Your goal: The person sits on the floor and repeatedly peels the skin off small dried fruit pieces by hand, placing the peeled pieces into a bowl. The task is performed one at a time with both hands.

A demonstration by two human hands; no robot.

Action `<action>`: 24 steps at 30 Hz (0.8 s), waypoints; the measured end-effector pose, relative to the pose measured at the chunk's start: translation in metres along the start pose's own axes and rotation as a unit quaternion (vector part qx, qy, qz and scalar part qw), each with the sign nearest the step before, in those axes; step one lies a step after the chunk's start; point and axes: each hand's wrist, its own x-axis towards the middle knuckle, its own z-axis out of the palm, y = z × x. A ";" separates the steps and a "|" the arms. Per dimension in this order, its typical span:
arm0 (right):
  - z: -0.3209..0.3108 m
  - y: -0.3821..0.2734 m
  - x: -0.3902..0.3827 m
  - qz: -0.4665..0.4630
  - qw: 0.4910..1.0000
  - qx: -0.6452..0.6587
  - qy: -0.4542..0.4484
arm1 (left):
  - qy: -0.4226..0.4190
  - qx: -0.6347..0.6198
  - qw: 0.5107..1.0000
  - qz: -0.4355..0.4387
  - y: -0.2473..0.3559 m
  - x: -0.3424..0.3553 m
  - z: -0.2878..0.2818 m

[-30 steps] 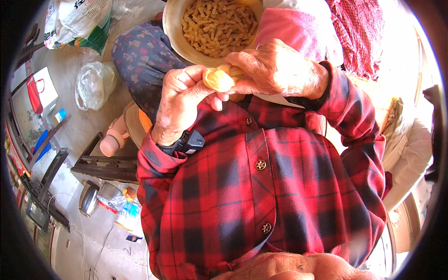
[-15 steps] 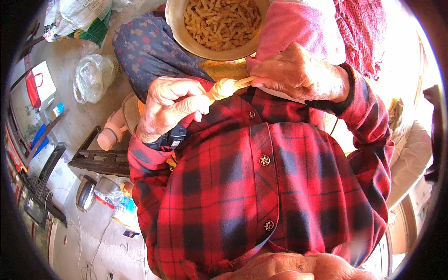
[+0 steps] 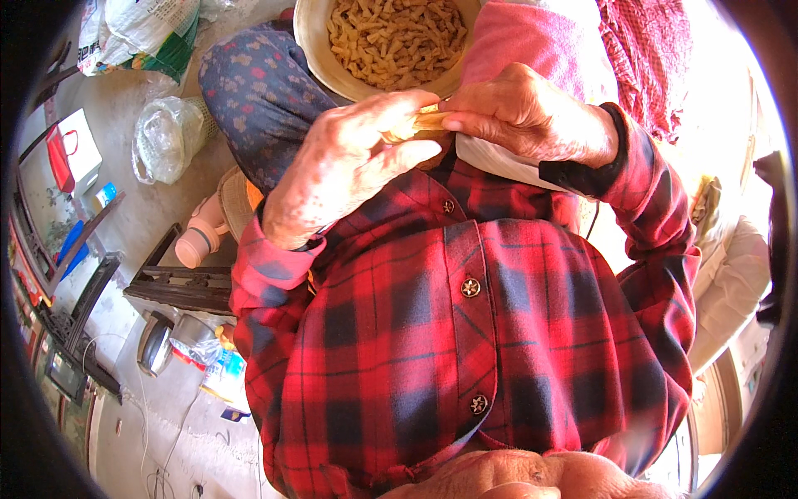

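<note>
Yellow strip [image 3: 430,121], pale, creased-looking, bunched toward left end, partly hidden by fingers. Between hands, near bowl [image 3: 313,50]. Right hand [image 3: 524,116]: thumb, fingers clamped on strip. Left hand [image 3: 332,162]: thumb apart from forefinger; grip can't tell.

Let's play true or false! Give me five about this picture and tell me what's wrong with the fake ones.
1. The right hand pinches a yellowish strip. True.
2. The bowl is full of red apples. False: it holds yellowish-brown pieces.
3. A pink bottle is on the person's left side. True.
4. The shirt is plain green. False: it is red and dark plaid.
5. The shirt has shiny buttons. True.
</note>
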 end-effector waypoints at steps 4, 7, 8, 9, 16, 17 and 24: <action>-0.006 -0.001 -0.006 -0.023 0.999 -0.032 -0.001 | -0.005 0.006 0.998 0.057 0.003 0.008 0.007; -0.010 -0.013 -0.015 -0.051 0.998 -0.016 -0.032 | -0.062 -0.013 0.998 0.029 0.017 -0.004 -0.005; -0.010 -0.016 -0.015 -0.068 0.995 -0.046 -0.050 | -0.062 0.011 0.997 0.040 0.021 -0.007 -0.010; -0.009 -0.019 -0.014 -0.090 0.993 -0.065 -0.043 | -0.065 0.028 0.997 0.032 0.027 -0.012 -0.017; -0.029 -0.004 0.030 -0.046 0.995 -0.083 0.036 | 0.134 0.042 0.990 -0.033 0.025 0.010 -0.062; -0.035 0.000 0.038 -0.052 0.991 -0.103 0.069 | 0.175 0.051 0.983 -0.030 0.021 0.020 -0.067; -0.096 0.037 0.079 -0.152 0.967 -0.143 0.146 | 0.154 -0.043 0.985 -0.058 -0.016 0.096 -0.096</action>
